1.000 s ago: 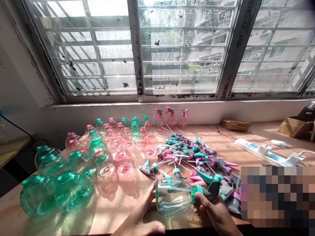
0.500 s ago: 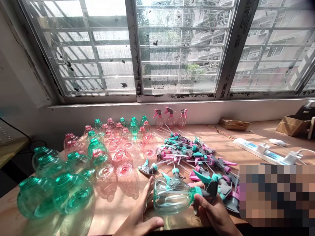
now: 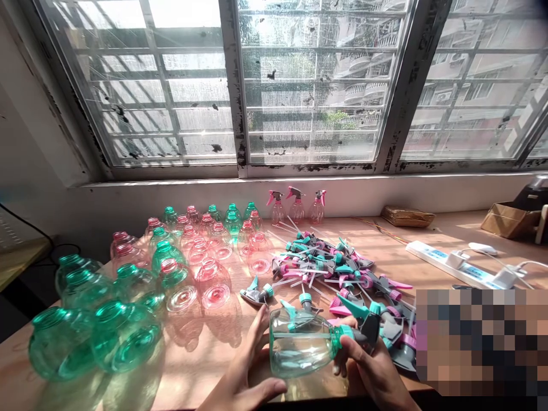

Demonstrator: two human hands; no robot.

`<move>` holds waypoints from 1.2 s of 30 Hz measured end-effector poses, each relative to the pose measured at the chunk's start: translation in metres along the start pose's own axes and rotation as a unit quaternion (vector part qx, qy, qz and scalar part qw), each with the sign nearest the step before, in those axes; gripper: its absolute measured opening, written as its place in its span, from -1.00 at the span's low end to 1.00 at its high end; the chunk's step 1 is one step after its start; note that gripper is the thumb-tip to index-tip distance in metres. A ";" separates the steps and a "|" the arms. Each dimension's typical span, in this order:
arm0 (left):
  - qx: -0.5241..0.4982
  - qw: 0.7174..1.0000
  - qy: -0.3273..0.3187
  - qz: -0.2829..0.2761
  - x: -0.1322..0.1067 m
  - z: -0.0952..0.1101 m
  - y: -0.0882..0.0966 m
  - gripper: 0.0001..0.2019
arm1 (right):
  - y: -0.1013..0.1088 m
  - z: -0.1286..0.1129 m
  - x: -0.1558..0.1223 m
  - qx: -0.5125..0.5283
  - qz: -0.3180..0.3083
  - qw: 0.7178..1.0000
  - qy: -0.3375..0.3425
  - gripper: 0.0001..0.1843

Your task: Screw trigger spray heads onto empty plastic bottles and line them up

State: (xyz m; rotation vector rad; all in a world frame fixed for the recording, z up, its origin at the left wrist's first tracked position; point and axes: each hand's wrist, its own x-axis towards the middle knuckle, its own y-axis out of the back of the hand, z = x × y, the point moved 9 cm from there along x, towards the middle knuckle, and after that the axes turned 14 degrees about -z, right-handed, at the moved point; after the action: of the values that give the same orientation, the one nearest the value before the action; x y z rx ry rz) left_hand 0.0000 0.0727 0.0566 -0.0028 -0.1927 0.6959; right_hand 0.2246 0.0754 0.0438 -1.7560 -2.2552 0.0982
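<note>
Fingers of the right hand (image 3: 372,365) have shifted since half a second ago, showing now behind the teal collar (image 3: 342,334) of a clear green spray bottle (image 3: 299,349). Held on its side over the near part of the sunlit tabletop (image 3: 184,368), the bottle points its base toward the left hand (image 3: 240,374). The right hand is closed around the collar, beside the fitted gray sprayer head (image 3: 369,330); the left is spread wide, thumb and fingers curved about the base, though whether they touch it cannot be told. Just beyond lies a tangle of loose sprayer heads (image 3: 338,258). To the left, open green bottles (image 3: 128,337) and pink bottles (image 3: 213,279) stand in rows. Farther back, three sprayer-topped pink spray bottles (image 3: 297,212) stand below a barred window (image 3: 317,131).
</note>
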 end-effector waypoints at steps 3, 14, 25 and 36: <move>-0.025 1.000 0.010 -0.012 0.001 -0.001 -0.002 -0.18 | 0.001 0.000 0.001 -0.006 -0.011 1.000 0.007 -0.52; 0.026 0.999 0.041 -0.014 -0.001 -0.007 0.001 -0.09 | 0.003 0.000 -0.001 0.002 0.009 1.000 0.014 -0.59; -0.006 0.999 0.043 -0.033 -0.001 -0.010 -0.001 -0.11 | 0.004 0.009 -0.001 0.027 -0.009 0.999 -0.023 -0.56; 0.057 0.997 0.053 -0.007 -0.005 -0.015 0.007 -0.10 | 0.006 0.008 -0.002 0.009 -0.001 1.000 -0.017 -0.54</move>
State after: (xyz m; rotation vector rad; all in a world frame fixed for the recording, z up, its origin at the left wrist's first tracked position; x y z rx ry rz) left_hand -0.0056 0.0763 0.0407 0.0713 -0.0512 0.6903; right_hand 0.2281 0.0756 0.0340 -1.7555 -2.2739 0.1480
